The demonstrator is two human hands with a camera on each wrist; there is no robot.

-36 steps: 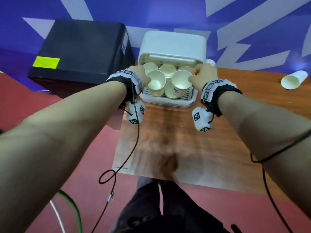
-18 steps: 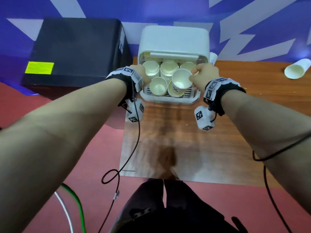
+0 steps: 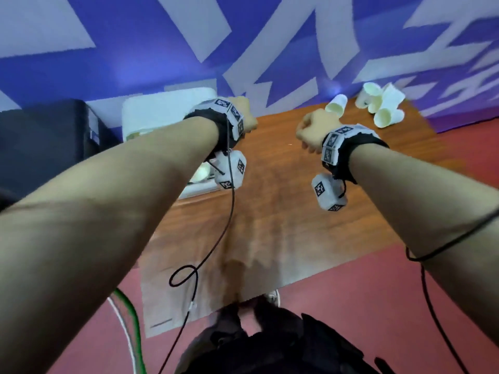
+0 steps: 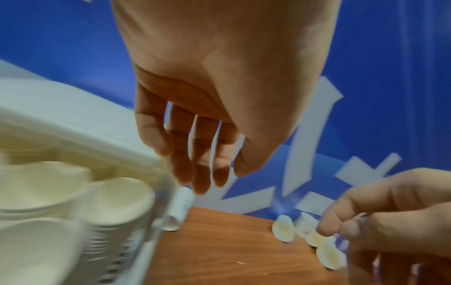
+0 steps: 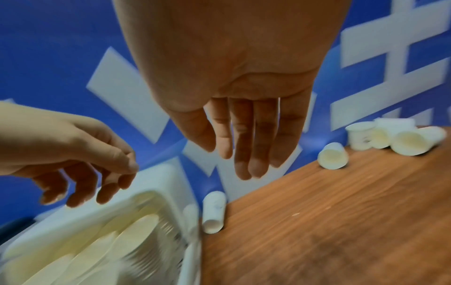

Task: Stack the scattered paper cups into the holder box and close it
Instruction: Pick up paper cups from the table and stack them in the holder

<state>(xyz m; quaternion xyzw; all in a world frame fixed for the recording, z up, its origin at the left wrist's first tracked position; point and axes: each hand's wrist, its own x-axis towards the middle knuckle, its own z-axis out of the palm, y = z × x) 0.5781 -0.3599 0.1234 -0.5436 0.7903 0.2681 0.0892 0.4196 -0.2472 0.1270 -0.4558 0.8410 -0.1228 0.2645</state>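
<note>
The white holder box (image 3: 162,109) stands open at the table's back left, largely behind my left forearm. Stacks of paper cups (image 4: 114,200) fill it. My left hand (image 4: 207,169) hovers just right of the box, fingers relaxed and empty. My right hand (image 5: 229,160) hangs over the table further right, fingers straight, holding nothing. One cup (image 5: 214,212) lies on its side against the box's right wall. Another cup (image 3: 336,103) lies beyond my right hand. Several loose cups (image 3: 380,106) are bunched at the back right corner.
A black case (image 3: 48,147) stands left of the box. The blue and white wall (image 3: 270,49) runs right behind the wooden table (image 3: 270,211). Wrist cables (image 3: 216,238) hang over the table's front edge. My legs (image 3: 270,346) are below it.
Both hands have let go of the cups they held at the box and moved right, away from it. The head view has swung right, showing the cup cluster.
</note>
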